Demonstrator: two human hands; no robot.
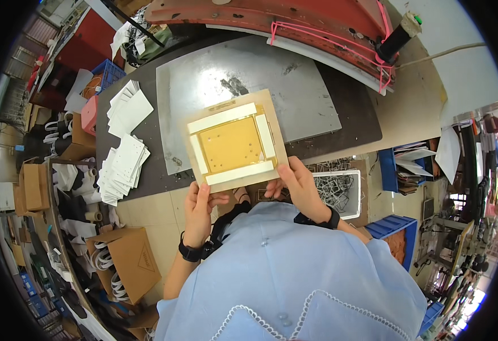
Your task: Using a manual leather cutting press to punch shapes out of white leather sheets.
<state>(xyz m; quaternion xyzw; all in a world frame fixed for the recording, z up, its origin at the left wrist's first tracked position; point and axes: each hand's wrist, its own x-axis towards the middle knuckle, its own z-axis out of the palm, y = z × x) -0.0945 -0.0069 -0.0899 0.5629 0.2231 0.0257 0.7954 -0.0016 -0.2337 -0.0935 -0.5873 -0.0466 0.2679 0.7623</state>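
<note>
Both hands hold a square tan board point(240, 109) by its near corners, tilted, above the near edge of the table. A translucent yellow panel point(226, 150) with small dark holes or dots fills its middle, framed by four thick whitish strips. My left hand point(198, 207) grips the near left corner, thumb on top and fingers beneath. At the near right corner, my right hand point(301, 187) has its thumb on top too, its fingers partly hidden under the board. Beyond it lies a shiny grey metal plate point(186, 85) with dark smudges.
Two fanned stacks of white cards, a far stack point(128, 109) and a near stack point(121, 170), lie on the dark table point(351, 116) at left. A red machine beam point(249, 12) spans the far side. A white bin point(357, 196) of metal pieces stands at right; an open carton point(132, 261) stands lower left.
</note>
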